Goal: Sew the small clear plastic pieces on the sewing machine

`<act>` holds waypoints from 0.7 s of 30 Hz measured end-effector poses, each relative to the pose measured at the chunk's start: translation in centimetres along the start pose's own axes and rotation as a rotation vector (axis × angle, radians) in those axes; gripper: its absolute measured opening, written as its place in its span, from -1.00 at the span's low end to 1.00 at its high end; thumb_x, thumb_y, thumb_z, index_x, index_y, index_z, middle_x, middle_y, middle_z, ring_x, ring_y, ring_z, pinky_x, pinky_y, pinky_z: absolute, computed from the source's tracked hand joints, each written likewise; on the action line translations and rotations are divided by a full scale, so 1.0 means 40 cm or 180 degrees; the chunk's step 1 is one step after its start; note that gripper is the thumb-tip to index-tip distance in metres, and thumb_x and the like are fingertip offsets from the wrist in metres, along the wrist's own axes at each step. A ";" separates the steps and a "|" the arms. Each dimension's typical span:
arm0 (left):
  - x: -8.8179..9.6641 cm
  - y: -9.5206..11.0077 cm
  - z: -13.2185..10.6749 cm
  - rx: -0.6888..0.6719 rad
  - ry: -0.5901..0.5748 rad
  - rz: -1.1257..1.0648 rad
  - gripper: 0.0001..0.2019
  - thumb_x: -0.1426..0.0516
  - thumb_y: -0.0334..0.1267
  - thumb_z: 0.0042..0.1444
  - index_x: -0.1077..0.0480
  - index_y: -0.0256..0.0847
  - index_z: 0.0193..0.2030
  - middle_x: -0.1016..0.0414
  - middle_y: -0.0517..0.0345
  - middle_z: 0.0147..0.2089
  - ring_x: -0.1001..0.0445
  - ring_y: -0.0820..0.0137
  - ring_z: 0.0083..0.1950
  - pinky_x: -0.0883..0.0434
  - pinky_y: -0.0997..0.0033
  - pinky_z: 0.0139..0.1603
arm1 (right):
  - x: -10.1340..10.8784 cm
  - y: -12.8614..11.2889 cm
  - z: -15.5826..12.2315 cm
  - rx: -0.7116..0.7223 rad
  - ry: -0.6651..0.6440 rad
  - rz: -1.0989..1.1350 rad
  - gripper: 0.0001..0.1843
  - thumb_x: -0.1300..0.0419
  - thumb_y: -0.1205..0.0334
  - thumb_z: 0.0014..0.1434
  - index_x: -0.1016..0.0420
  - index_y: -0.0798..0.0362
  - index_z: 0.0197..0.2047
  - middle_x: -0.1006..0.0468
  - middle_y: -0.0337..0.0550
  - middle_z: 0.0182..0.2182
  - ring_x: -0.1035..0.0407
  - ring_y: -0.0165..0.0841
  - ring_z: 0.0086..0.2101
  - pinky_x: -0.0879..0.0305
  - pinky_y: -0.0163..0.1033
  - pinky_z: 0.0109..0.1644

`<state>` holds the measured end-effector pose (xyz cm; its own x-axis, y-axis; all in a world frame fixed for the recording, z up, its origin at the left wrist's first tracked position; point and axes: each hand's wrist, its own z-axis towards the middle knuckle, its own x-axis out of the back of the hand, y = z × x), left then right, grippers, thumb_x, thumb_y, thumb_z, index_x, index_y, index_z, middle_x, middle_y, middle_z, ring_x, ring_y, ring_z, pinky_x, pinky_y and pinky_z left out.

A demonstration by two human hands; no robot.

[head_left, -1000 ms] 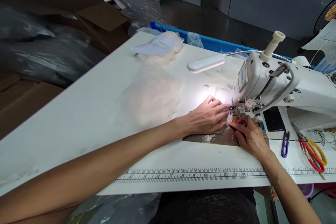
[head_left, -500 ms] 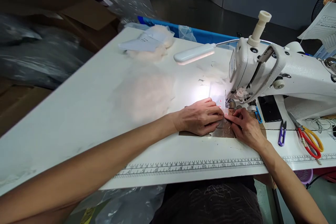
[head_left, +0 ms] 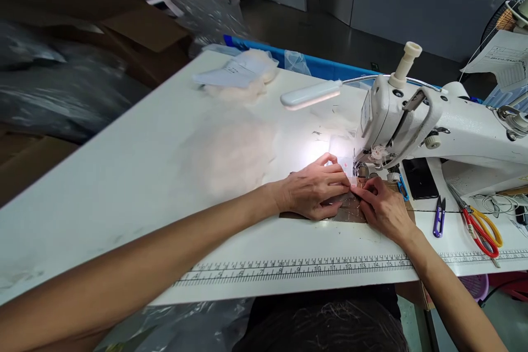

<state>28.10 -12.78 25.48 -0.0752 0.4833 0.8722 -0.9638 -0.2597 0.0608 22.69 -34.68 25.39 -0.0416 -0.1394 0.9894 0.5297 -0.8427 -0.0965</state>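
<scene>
A white sewing machine point(head_left: 416, 121) stands on the white table point(head_left: 124, 176), its needle area lit by a gooseneck lamp point(head_left: 311, 93). My left hand point(head_left: 315, 190) lies just left of the presser foot, fingers curled and pinching a small pale piece with pink marks point(head_left: 345, 166). My right hand point(head_left: 381, 209) rests right in front of the foot, fingertips pressed together on the same piece. Both hands sit on a shiny brown plate point(head_left: 344, 212) set in the table.
Purple thread snips point(head_left: 438, 215) and red-and-yellow scissors point(head_left: 480, 225) lie right of my hands. A pale fluffy heap point(head_left: 229, 151) and a bagged bundle with a paper label point(head_left: 241, 74) sit farther left. A printed ruler point(head_left: 297, 269) runs along the front edge. Cardboard boxes point(head_left: 136, 33) stand beyond the table.
Both hands have drawn slightly toward me from the presser foot, staying pinched on the small piece. The view has shifted a little.
</scene>
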 end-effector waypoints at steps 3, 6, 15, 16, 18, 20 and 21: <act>-0.004 0.000 -0.001 0.0063 -0.0034 -0.0063 -0.81 0.01 -0.32 0.16 -0.42 -0.19 -0.24 -0.54 0.08 -0.24 -0.41 0.33 -0.28 -0.29 0.12 0.00 | 0.002 -0.004 0.002 -0.0023 -0.0061 -0.0095 -0.60 -0.03 0.33 0.28 -0.49 -0.07 0.12 -0.46 -0.03 -0.13 -0.38 -0.30 -0.26 -0.31 -0.32 -0.40; -0.006 -0.003 -0.002 0.0081 -0.0077 -0.0092 -0.82 0.01 -0.30 0.15 -0.42 -0.20 -0.23 -0.53 0.07 -0.25 -0.41 0.33 -0.29 -0.30 0.15 -0.04 | 0.004 -0.008 0.006 -0.0105 -0.0169 -0.0213 -0.59 -0.03 0.31 0.28 -0.46 -0.08 0.15 -0.46 -0.02 -0.12 -0.39 -0.30 -0.27 -0.26 -0.34 -0.44; -0.006 -0.017 -0.008 0.0171 -0.0358 0.0125 -0.79 -0.01 -0.24 0.16 -0.43 -0.22 -0.19 -0.50 0.00 -0.21 -0.39 0.28 -0.27 -0.33 0.14 -0.14 | 0.029 -0.029 0.033 -0.0329 -0.0522 -0.0525 -0.54 -0.01 0.29 0.30 -0.35 -0.07 0.25 -0.46 0.03 -0.11 -0.40 -0.31 -0.36 -0.15 -0.35 -0.51; -0.007 -0.017 -0.008 0.0181 -0.0372 0.0131 -0.79 -0.02 -0.24 0.15 -0.43 -0.22 -0.18 -0.49 -0.01 -0.19 -0.39 0.27 -0.27 -0.33 0.15 -0.15 | 0.030 -0.031 0.034 -0.0348 -0.0543 -0.0545 -0.53 -0.01 0.29 0.29 -0.34 -0.07 0.25 -0.46 0.03 -0.11 -0.40 -0.31 -0.37 -0.15 -0.34 -0.51; -0.010 -0.018 -0.009 0.0188 -0.0346 0.0122 -0.78 -0.02 -0.25 0.16 -0.44 -0.24 -0.17 -0.49 -0.04 -0.14 -0.40 0.27 -0.25 -0.34 0.15 -0.15 | 0.030 -0.031 0.035 -0.0339 -0.0563 -0.0570 -0.54 0.00 0.29 0.29 -0.35 -0.05 0.24 -0.46 0.04 -0.12 -0.40 -0.31 -0.38 -0.15 -0.34 -0.51; -0.012 -0.018 -0.009 0.0196 -0.0321 0.0104 -0.78 -0.02 -0.25 0.16 -0.44 -0.25 -0.17 -0.49 -0.05 -0.11 -0.41 0.27 -0.24 -0.35 0.16 -0.13 | 0.027 -0.028 0.035 -0.0295 -0.0560 -0.0574 -0.53 0.01 0.29 0.29 -0.36 -0.05 0.24 -0.46 0.05 -0.12 -0.39 -0.31 -0.40 -0.17 -0.33 -0.51; -0.013 -0.018 -0.009 0.0260 -0.0298 0.0091 -0.79 -0.02 -0.25 0.16 -0.44 -0.24 -0.18 -0.50 -0.04 -0.12 -0.42 0.28 -0.24 -0.36 0.17 -0.12 | 0.025 -0.027 0.034 -0.0279 -0.0555 -0.0567 -0.53 0.02 0.29 0.30 -0.36 -0.04 0.24 -0.47 0.06 -0.11 -0.39 -0.31 -0.41 -0.18 -0.32 -0.50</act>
<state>28.75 -12.54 24.80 -0.0743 0.3955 0.9155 -0.9372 -0.3413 0.0714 23.25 -33.21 26.63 0.0230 0.1004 0.9947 0.4513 -0.8889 0.0793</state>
